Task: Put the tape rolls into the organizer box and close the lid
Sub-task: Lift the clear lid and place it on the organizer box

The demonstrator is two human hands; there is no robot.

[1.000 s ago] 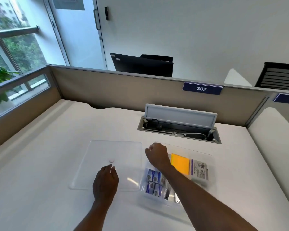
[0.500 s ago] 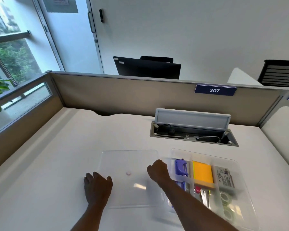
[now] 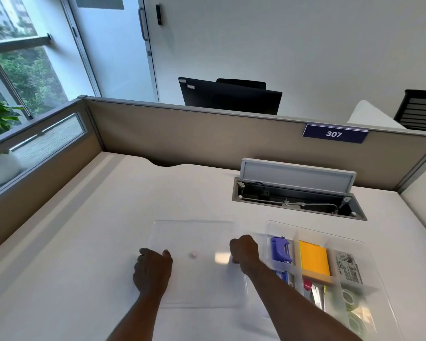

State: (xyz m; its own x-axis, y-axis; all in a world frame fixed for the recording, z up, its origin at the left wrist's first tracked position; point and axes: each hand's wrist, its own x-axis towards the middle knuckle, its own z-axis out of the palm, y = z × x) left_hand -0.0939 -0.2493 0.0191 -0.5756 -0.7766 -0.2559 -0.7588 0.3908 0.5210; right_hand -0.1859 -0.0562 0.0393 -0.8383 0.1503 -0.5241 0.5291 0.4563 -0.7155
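While the clear lid (image 3: 197, 264) lies flat on the desk (image 3: 84, 242) just left of the organizer box (image 3: 369, 254), the left hand (image 3: 151, 270) curls over its left edge and the right hand (image 3: 245, 251) grips its right edge. 2 tape rolls (image 3: 352, 308) sit in the box's right compartment, toward the near edge, beside yellow notes (image 3: 314, 259) and a purple stapler (image 3: 280, 249).

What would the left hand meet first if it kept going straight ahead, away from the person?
Probably bare white desk, then the beige partition wall. The left hand grips the clear flat lid's left edge; depth is uncertain.
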